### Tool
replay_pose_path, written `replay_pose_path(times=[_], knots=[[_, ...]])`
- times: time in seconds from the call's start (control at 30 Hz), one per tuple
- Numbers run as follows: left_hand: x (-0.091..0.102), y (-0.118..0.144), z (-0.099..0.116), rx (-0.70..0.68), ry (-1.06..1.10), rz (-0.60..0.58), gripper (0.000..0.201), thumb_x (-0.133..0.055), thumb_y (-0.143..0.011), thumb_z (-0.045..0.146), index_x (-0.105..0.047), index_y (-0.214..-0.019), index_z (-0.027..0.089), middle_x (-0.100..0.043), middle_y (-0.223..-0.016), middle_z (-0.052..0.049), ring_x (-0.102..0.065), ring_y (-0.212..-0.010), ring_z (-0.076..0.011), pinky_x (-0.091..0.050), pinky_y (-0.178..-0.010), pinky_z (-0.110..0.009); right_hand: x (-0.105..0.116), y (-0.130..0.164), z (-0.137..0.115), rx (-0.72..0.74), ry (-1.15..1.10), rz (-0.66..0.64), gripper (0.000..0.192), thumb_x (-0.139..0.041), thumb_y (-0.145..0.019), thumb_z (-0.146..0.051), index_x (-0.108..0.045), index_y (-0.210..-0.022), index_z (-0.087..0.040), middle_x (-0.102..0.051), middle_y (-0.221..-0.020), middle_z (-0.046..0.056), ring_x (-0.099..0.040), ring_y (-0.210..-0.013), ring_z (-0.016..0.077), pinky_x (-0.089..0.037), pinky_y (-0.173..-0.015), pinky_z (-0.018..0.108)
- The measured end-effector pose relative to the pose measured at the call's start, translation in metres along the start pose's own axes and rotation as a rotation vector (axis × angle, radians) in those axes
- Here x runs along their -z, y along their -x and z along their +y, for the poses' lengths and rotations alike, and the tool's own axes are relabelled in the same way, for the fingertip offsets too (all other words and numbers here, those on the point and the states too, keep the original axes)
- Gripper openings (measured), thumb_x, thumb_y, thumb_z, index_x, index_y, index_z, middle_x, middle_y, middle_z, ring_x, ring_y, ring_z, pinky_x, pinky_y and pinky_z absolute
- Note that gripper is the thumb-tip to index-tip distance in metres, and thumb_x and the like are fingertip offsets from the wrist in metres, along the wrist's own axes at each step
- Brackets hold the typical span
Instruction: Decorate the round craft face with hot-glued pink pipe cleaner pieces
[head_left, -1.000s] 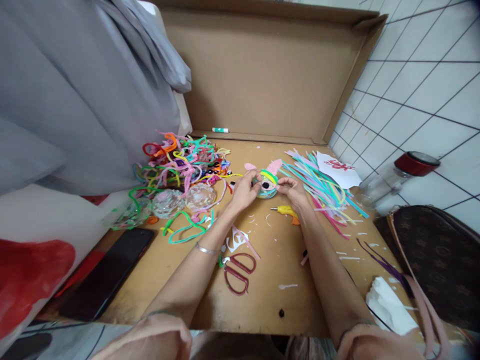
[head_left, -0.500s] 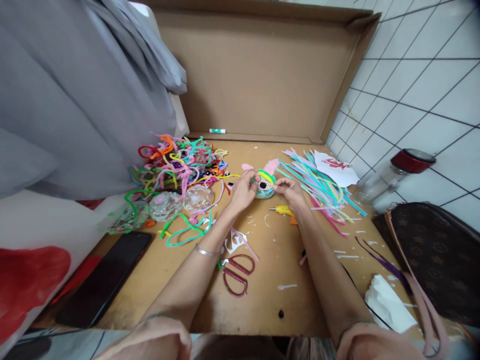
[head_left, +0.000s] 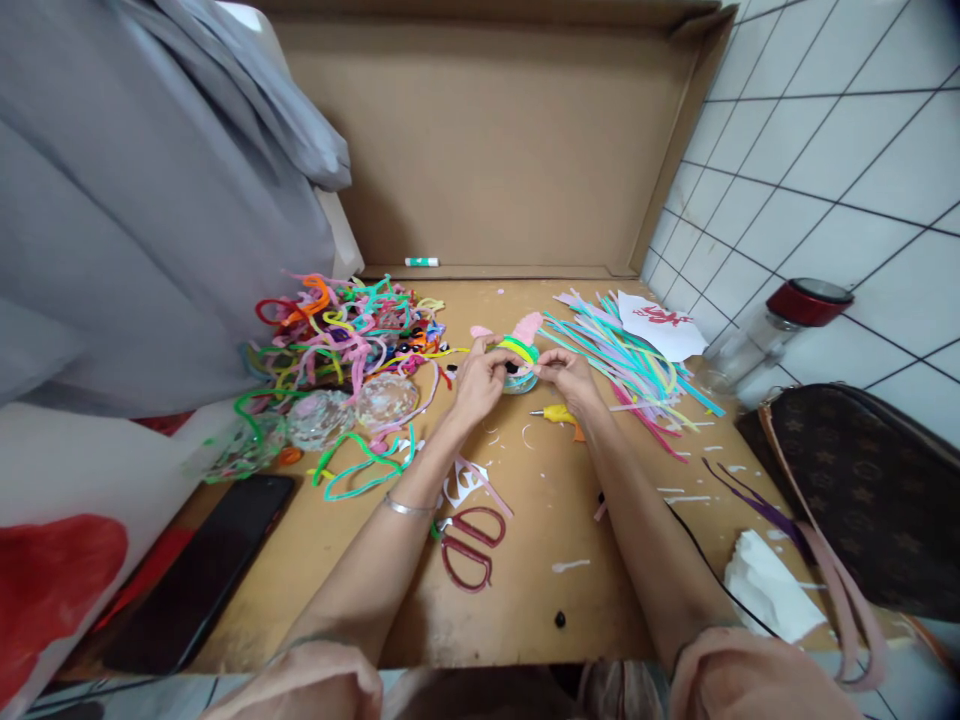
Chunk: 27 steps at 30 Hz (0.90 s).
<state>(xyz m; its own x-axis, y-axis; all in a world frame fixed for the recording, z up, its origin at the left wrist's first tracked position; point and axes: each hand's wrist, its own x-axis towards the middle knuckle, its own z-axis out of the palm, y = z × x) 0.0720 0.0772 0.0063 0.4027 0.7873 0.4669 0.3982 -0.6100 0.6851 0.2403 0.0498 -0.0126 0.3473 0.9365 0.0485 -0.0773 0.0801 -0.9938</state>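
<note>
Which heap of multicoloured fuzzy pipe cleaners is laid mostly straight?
The straight-strand heap beside the right hand, on its right; the far-left heap is looped and tangled.

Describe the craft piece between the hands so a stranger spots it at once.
From the big cardboard panel at the back, come nearer to where the left hand and right hand almost meet. Between them is the craft piece. Pink ear-like tabs above a yellow-and-green band set it apart from the tangled pile leftward and loose strips rightward.
</note>
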Motion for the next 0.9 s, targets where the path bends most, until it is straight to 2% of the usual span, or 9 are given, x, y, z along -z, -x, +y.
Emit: replay_pose_path(times=[0.27,0.43,0.6,0.8,0.9], knots=[[-0.004,0.002,0.001,0.019,0.022,0.040,0.031,-0.044,-0.079,0.011,-0.073,-0.085,0.021,-0.058,-0.121,-0.008,-0.052,-0.124,-0.0214,-0.041,-0.107,-0.037,-0.002,0.002,-0.002,0.000,-0.005,-0.005,0.026,-0.077,-0.044,-0.033,-0.059,-0.058,-0.021,-0.054,-0.055,-0.005,-0.047,-0.056,0.0105,-0.040,-0.058,0.027],[-0.010,0.004,0.001,0.026,0.025,0.100,0.013,-0.061,-0.081,0.027,-0.071,-0.086,0.021,-0.057,-0.121,-0.009,-0.054,-0.121,-0.0229,-0.044,-0.103,-0.036,-0.004,0.003,-0.003,-0.019,-0.017,0.009,0.030,-0.081,-0.041,-0.034,-0.058,-0.056,-0.021,-0.055,-0.055,-0.004,-0.048,-0.057,0.0110,-0.040,-0.058,0.027],[-0.015,0.004,-0.004,0.012,0.012,0.149,0.012,-0.067,-0.080,0.032,-0.066,-0.083,0.021,-0.058,-0.115,-0.009,-0.052,-0.122,-0.0230,-0.044,-0.102,-0.036,-0.004,0.002,-0.002,-0.026,-0.027,0.020,0.038,-0.086,-0.037,-0.035,-0.058,-0.058,-0.021,-0.056,-0.056,-0.005,-0.050,-0.058,0.0115,-0.043,-0.060,0.028],[-0.014,0.002,-0.006,0.034,0.027,0.158,0.019,-0.069,-0.076,0.031,-0.055,-0.085,0.021,-0.060,-0.109,-0.006,-0.055,-0.111,-0.0213,-0.044,-0.100,-0.035,-0.005,0.002,-0.001,-0.007,-0.030,0.001,0.033,-0.084,-0.041,-0.032,-0.058,-0.059,-0.021,-0.056,-0.057,-0.005,-0.049,-0.057,0.0109,-0.043,-0.060,0.028],[-0.013,0.001,-0.006,0.036,0.046,0.159,0.018,-0.069,-0.075,0.029,-0.054,-0.082,0.021,-0.059,-0.110,-0.006,-0.054,-0.113,-0.0213,-0.043,-0.101,-0.035,-0.002,0.004,-0.003,0.008,-0.017,-0.011,0.033,-0.083,-0.042,-0.034,-0.058,-0.060,-0.020,-0.056,-0.057,-0.005,-0.050,-0.058,0.0112,-0.042,-0.061,0.029]])
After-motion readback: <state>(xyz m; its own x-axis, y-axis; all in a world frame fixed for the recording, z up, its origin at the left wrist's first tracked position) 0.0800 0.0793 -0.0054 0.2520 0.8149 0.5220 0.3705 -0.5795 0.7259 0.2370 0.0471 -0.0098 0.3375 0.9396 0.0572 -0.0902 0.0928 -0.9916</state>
